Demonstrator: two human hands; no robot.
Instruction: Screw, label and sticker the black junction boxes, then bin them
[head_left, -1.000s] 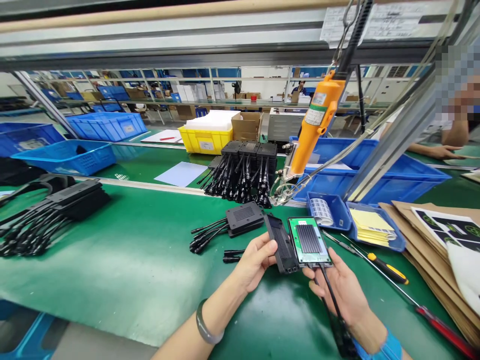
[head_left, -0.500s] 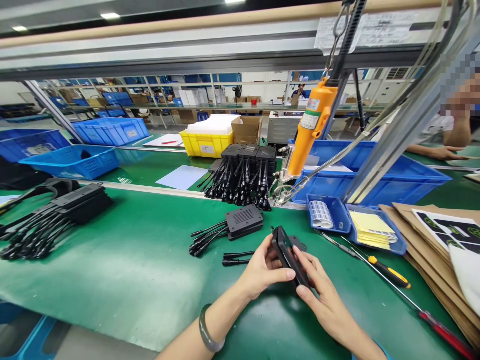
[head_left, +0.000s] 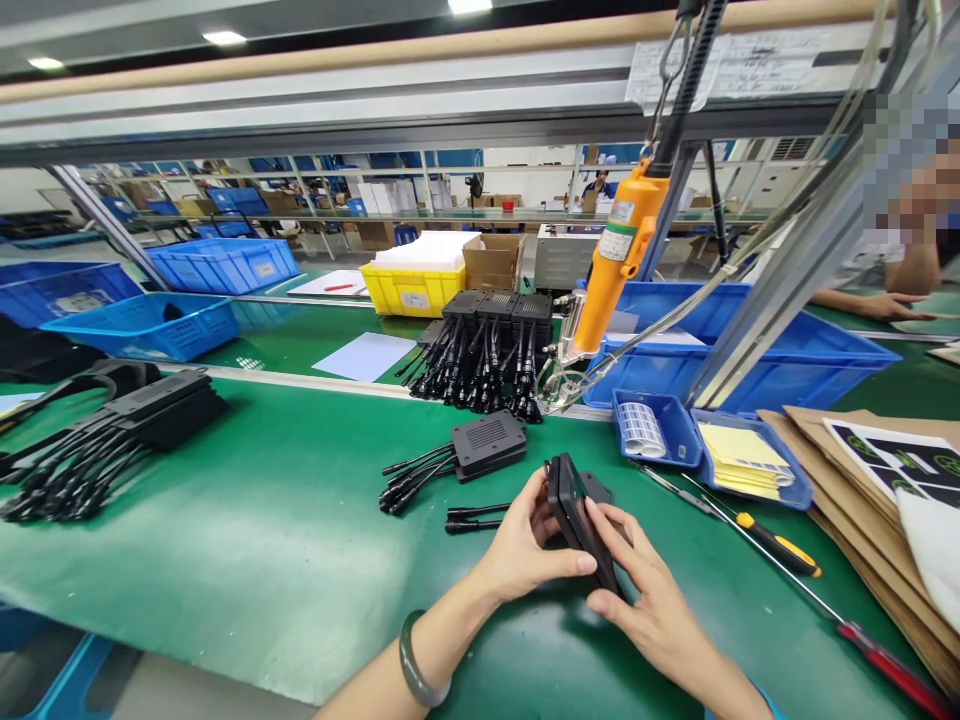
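Note:
Between my two hands a flat black plastic case (head_left: 576,515) is held on edge, tilted above the green bench. My left hand (head_left: 529,545) grips its left side, thumb across the near face. My right hand (head_left: 637,570) holds the right side, fingers on the face and thumb at the lower end. Behind the hands lies another black unit (head_left: 598,488), mostly hidden, with cable ends (head_left: 474,518) showing to the left. Farther back, a black box with cables (head_left: 489,443) rests on the bench.
An orange electric screwdriver (head_left: 619,255) hangs at right. Piled cabled boxes (head_left: 491,340) stand at the back, more (head_left: 161,400) at left. Small blue bins (head_left: 660,450), a yellow-black screwdriver (head_left: 784,545), a red-handled screwdriver (head_left: 885,665) and cardboard (head_left: 862,530) lie right. A co-worker's hand (head_left: 889,305) is beyond.
Both hands keep hold of the black case. Its tilt has shifted slightly, and my right thumb has slid a little lower and to the left.

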